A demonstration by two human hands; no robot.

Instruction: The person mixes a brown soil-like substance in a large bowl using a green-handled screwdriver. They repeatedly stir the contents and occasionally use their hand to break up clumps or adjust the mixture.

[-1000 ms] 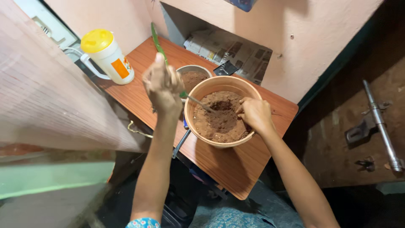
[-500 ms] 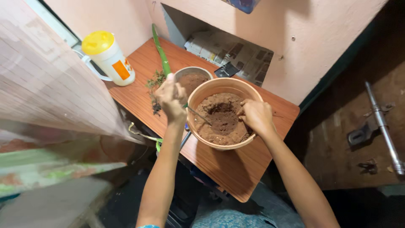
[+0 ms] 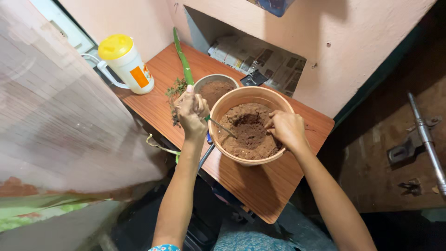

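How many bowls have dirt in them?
2. The big pot sits at the table's middle, under the right hand. The small bowl sits just behind it, beside the left hand. None looks hidden.

A white jug point(image 3: 124, 65) with a yellow lid bears an orange rectangular label point(image 3: 139, 77) at the table's far left; a small dark packet point(image 3: 254, 78) lies on newspaper point(image 3: 265, 62) in the wall niche.

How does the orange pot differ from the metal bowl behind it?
The orange pot is larger and terracotta-coloured; the metal bowl is smaller and grey. The pot's soil is hollowed at the centre and the right hand rests in it; the bowl's soil lies untouched. Both are round, hold brown soil and sit on the wooden table.
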